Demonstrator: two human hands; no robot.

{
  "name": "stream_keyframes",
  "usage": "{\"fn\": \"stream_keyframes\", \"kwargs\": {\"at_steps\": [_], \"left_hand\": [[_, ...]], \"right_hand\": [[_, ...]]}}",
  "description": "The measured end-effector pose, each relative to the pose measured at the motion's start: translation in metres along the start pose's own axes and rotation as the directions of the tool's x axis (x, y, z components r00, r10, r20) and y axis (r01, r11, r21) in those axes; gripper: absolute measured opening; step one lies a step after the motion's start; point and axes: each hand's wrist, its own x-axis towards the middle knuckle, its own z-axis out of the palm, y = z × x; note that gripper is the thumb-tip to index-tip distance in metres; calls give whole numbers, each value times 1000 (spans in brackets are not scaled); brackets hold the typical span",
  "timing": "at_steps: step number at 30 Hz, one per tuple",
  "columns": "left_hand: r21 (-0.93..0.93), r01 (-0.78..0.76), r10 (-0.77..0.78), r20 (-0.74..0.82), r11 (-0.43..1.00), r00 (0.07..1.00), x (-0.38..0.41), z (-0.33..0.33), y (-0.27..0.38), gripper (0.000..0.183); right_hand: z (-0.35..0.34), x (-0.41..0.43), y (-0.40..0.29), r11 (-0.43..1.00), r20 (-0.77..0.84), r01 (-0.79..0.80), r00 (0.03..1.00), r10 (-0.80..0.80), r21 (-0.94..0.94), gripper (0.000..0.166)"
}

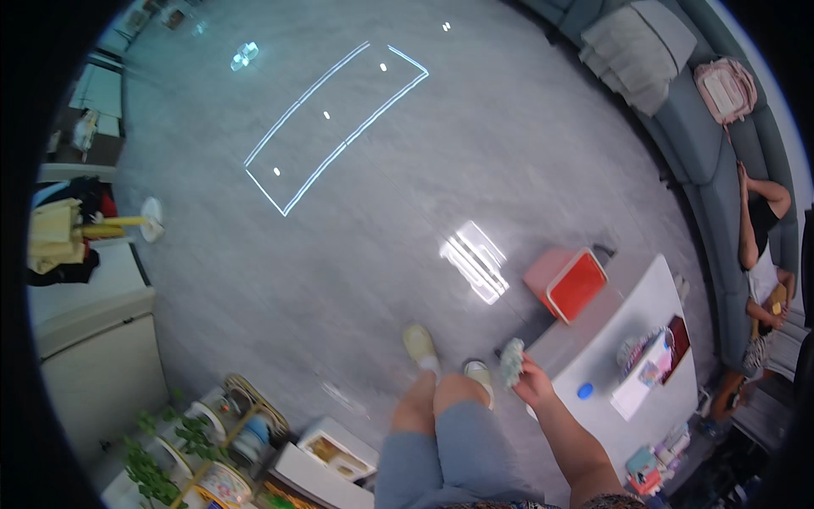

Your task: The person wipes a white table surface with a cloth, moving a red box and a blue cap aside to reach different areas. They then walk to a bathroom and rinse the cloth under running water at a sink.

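Observation:
My right hand [533, 383] is closed around a fluffy pale green-white bunched item [512, 362], whose exact kind I cannot tell. The hand is beside the near left edge of a white table [610, 362]. On that table lie a small blue oval object [585, 390], a white sheet or box and a patterned bag [631, 350]. A red-topped pink bin [577, 285] stands on the floor beyond the table's edge. My left hand is out of view. Below me are my legs in blue-grey shorts and pale shoes [420, 343].
A grey sofa [690, 140] curves along the right, with a pink backpack [726, 91] and people on it. Potted plants [152, 471] and an open white box [337, 448] are at lower left. A white cabinet [102, 343] holding clothes stands at the left.

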Motion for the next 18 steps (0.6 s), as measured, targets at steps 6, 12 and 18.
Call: {"fn": "stream_keyframes", "kwargs": {"at_steps": [6,12,18], "left_hand": [[24,-252,252,18,967,968,26,-16,251,22],[69,-307,310,-27,949,950,14,-56,470,20],[-6,-229,224,-169,973,960,-27,-132,531,19]], "right_hand": [[82,29,-43,987,73,148,986,-152,56,43],[160,60,-97,976,-168,153,978,-126,154,37],[316,153,-176,991,6,123,992,-124,61,35]]}}
